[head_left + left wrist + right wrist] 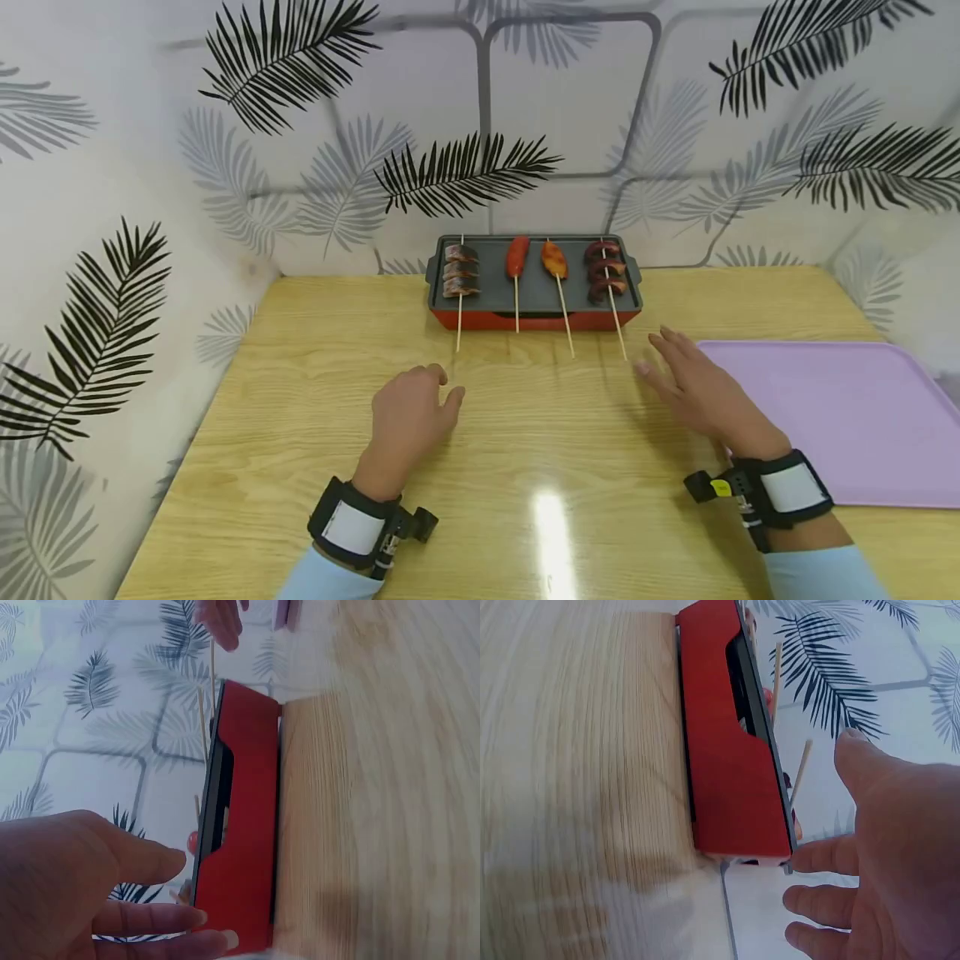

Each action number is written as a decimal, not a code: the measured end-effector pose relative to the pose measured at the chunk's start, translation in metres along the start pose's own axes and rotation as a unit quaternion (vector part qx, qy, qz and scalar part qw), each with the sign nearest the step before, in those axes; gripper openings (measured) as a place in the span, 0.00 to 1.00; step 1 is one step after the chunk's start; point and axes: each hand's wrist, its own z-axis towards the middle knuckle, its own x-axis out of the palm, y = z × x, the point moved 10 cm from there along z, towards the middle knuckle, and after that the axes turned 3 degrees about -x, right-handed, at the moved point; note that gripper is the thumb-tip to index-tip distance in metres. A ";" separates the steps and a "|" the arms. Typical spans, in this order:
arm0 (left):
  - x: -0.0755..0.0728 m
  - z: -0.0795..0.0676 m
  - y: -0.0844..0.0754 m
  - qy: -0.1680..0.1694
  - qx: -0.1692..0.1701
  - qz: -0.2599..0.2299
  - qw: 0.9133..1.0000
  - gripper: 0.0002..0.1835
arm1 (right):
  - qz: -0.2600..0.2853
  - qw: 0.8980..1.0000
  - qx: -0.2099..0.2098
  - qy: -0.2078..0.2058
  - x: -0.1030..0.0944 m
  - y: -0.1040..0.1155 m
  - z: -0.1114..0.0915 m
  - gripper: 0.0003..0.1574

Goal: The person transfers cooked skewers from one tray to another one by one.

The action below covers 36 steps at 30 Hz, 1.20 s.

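Note:
A red grill with a dark top plate (495, 287) stands at the back of the table. Across it lie several skewers: sliced grey-brown pieces (461, 271) at left, a red sausage (517, 257), an orange-brown oval piece (554, 260), and dark reddish curled pieces (605, 273) at right. Sticks point toward me over the front edge. My left hand (411, 410) is in front of the grill's left end, fingers loosely bent, holding nothing. My right hand (701, 387) reaches near the rightmost stick's end, fingers extended and holding nothing. In both wrist views the grill's red front (244, 802) shows beyond the fingers.
A lilac tray (840, 417) lies at the right of the wooden table (300, 400), partly under the right forearm in the head view. Behind the grill rises a wall covering (420, 100) with a leaf pattern.

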 end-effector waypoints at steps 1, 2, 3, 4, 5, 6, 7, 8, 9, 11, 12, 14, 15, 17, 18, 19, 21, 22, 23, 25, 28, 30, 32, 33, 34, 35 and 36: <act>0.000 0.000 -0.003 -0.002 0.003 0.002 1.000 0.16 | -0.003 1.000 0.002 -0.001 -0.002 -0.002 -0.002 0.45; -0.001 0.001 -0.007 -0.004 0.006 0.004 1.000 0.15 | -0.009 1.000 0.004 -0.001 -0.003 -0.004 -0.003 0.45; 0.000 0.001 -0.011 -0.006 0.010 0.005 1.000 0.15 | -0.016 1.000 0.005 -0.001 -0.004 -0.006 -0.005 0.45; 0.000 0.001 -0.015 -0.006 0.013 0.009 1.000 0.14 | -0.024 1.000 0.005 -0.001 -0.005 -0.008 -0.006 0.44; 0.000 0.002 -0.019 -0.008 0.017 0.012 1.000 0.14 | -0.033 0.999 0.004 -0.003 -0.007 -0.010 -0.008 0.43; 0.001 0.003 -0.023 -0.009 0.019 0.012 1.000 0.14 | -0.042 0.999 0.003 -0.006 -0.008 -0.012 -0.010 0.42; 0.001 0.003 -0.027 -0.009 0.021 0.017 1.000 0.14 | -0.050 0.999 0.000 -0.011 -0.010 -0.013 -0.012 0.40; 0.002 0.004 -0.031 -0.010 0.026 0.021 0.999 0.14 | -0.060 0.998 -0.004 -0.019 -0.012 -0.013 -0.013 0.38; 0.003 0.004 -0.035 -0.007 0.030 0.023 0.999 0.14 | -0.068 0.997 -0.009 -0.028 -0.015 -0.014 -0.015 0.36; 0.005 0.005 -0.046 -0.007 0.045 0.028 0.999 0.14 | -0.079 0.996 -0.011 -0.043 -0.019 -0.017 -0.019 0.33; 0.007 0.006 -0.053 -0.005 0.054 0.032 0.998 0.14 | -0.084 0.995 -0.010 -0.049 -0.021 -0.019 -0.021 0.32; 0.011 0.007 -0.066 -0.007 0.076 0.039 0.996 0.14 | -0.091 0.995 -0.003 -0.050 -0.022 -0.024 -0.023 0.31; 0.013 0.008 -0.073 -0.007 0.086 0.042 0.995 0.14 | -0.092 0.995 0.003 -0.047 -0.022 -0.027 -0.024 0.32; 0.016 0.009 -0.087 -0.007 0.103 0.053 0.993 0.14 | -0.095 0.995 0.010 -0.039 -0.022 -0.033 -0.026 0.32; 0.018 0.009 -0.093 0.000 0.109 0.057 0.992 0.14 | -0.096 0.995 0.012 -0.036 -0.023 -0.036 -0.028 0.32; 0.020 0.009 -0.099 0.004 0.116 0.061 0.991 0.14 | -0.096 0.995 0.014 -0.034 -0.024 -0.038 -0.029 0.33; 0.025 0.010 -0.112 0.018 0.127 0.070 0.989 0.14 | -0.098 0.994 0.016 -0.034 -0.026 -0.043 -0.033 0.32; 0.028 0.010 -0.118 0.024 0.132 0.073 0.988 0.15 | -0.100 0.994 0.016 -0.035 -0.027 -0.046 -0.035 0.32; 0.031 0.010 -0.124 0.030 0.136 0.076 0.987 0.15 | -0.101 0.994 0.017 -0.036 -0.028 -0.048 -0.036 0.32; 0.037 0.010 -0.137 0.038 0.148 0.075 0.985 0.15 | -0.102 0.994 0.023 -0.034 -0.029 -0.054 -0.040 0.32; 0.046 0.011 -0.153 0.035 0.165 0.079 0.982 0.15 | -0.105 0.993 0.027 -0.034 -0.029 -0.062 -0.046 0.32; 0.053 0.012 -0.162 0.034 0.176 0.085 0.980 0.15 | -0.108 0.993 0.026 -0.038 -0.028 -0.066 -0.050 0.31; 0.061 0.012 -0.170 0.034 0.184 0.089 0.978 0.15 | -0.116 0.992 0.021 -0.046 -0.029 -0.069 -0.053 0.30; 0.064 0.013 -0.173 0.037 0.187 0.089 0.978 0.15 | -0.119 0.991 0.019 -0.051 -0.030 -0.070 -0.055 0.29; 0.067 0.013 -0.177 0.038 0.190 0.088 0.977 0.15 | -0.123 0.991 0.017 -0.056 -0.030 -0.070 -0.055 0.29; 0.069 0.014 -0.180 0.039 0.192 0.084 0.977 0.15 | -0.127 0.990 0.014 -0.062 -0.032 -0.071 -0.056 0.28; 0.071 0.015 -0.182 0.039 0.195 0.080 0.977 0.15 | -0.129 0.989 0.013 -0.067 -0.033 -0.072 -0.056 0.28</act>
